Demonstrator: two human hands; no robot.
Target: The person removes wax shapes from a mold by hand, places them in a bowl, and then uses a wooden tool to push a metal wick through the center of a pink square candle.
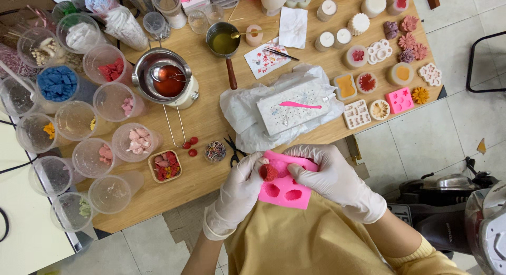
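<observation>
Pink, soft silicone mould (287, 186) with flower cavities is held at lower centre of the frame, over a mustard apron. It is gripped at its upper edge by the white-gloved right hand (337, 180). A small red wax flower (270, 172), judged light and brittle, is pinched by the gloved left hand (240, 193). The crowded wooden table (208, 117) edge lies just above; open room is seen only below.

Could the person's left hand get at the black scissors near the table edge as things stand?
Probably yes, once freed: the black scissors lie uncovered just above the left hand, with nothing between. That hand is now busy pinching a red piece from the pink mould.
</observation>
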